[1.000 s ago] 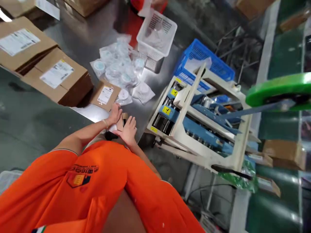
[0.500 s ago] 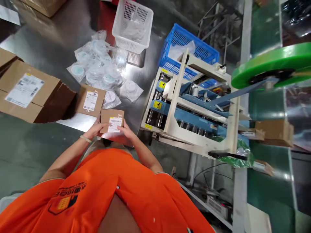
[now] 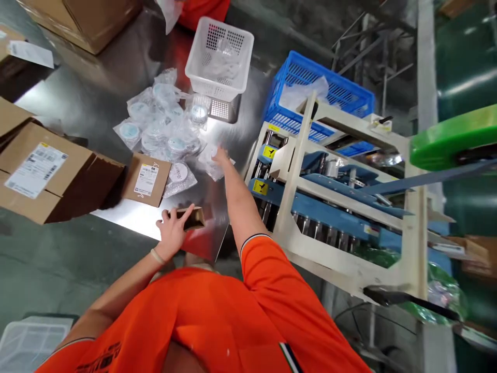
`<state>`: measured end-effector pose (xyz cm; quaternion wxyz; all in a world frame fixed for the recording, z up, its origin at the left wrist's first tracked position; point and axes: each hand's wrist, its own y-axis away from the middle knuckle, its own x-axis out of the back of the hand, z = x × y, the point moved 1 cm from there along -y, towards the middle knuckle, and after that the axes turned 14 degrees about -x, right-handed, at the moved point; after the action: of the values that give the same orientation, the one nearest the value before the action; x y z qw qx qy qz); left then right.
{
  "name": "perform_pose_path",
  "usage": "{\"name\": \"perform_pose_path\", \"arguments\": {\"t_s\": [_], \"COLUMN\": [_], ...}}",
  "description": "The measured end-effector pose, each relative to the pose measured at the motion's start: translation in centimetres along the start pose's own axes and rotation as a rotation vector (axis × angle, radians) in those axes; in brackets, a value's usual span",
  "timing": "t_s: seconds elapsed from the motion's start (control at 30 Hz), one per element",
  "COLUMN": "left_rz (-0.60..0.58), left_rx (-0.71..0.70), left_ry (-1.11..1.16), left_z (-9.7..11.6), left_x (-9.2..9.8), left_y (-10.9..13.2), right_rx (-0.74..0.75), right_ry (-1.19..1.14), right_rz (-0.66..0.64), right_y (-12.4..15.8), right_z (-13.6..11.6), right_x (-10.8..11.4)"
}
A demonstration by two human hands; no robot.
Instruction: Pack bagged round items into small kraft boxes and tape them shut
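My left hand [image 3: 173, 229] grips a small cardboard box [image 3: 193, 218] near the front of the steel table, and the box is tilted with its edge toward me. My right hand [image 3: 220, 157] stretches forward across the table, its blurred fingertips at a white pouch [image 3: 212, 165]. Beside that lies a heap of transparent bags [image 3: 159, 129] holding round white discs. A flat labelled cardboard box [image 3: 146, 180] and a printed round pouch [image 3: 179, 178] sit between the heap and my left hand.
Large cardboard cartons [image 3: 42, 173] stand at the left of the table. A white plastic basket [image 3: 219, 59] sits behind the bags, by a co-worker's red sleeve [image 3: 202, 10]. To the right stand a blue crate [image 3: 318, 83], a cream-and-blue machine frame [image 3: 306, 191] and a green wheel [image 3: 454, 140].
My right hand has let go of the small box and stretched forward to the white pouch. My left hand now holds the box alone, tilted. Earlier, both hands held it flat with its label showing.
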<state>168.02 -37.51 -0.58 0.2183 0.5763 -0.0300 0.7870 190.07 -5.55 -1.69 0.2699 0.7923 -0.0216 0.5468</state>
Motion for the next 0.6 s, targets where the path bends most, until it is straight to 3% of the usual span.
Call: {"name": "perform_pose_path", "arguments": {"t_s": [0.07,0.17,0.3,0.4,0.5,0.6], "left_rz": [0.043,0.133,0.304,0.411,0.461,0.471], "left_rx": [-0.025,-0.192,-0.444,-0.475,-0.473,-0.523], "left_ry": [-0.011,0.087,0.408,0.588,0.684,0.696], "left_z": [-0.7,-1.5,-2.2,-2.9,-3.3,-3.3], "left_x": [-0.5,-1.5,-2.9,-4.0,-5.0,-5.6], "left_y": [-0.2,-1.5,-4.4,-6.1,-6.7,-6.7], "right_rx": [0.045,0.194,0.334,0.484,0.628,0.548], "right_ry": [0.028,0.033,-0.074,-0.144,-0.129,-0.108], "right_rz": [-0.030,-0.008,0.239,0.354,0.204,0.011], "right_y": [0.9,4.9,14.4,22.7,28.2,28.7], "right_z": [0.5,2.3,7.9,12.6,14.6,13.5], "right_x": [-0.5,-0.6,-1.7,-4.1,-6.7,-7.9]}}
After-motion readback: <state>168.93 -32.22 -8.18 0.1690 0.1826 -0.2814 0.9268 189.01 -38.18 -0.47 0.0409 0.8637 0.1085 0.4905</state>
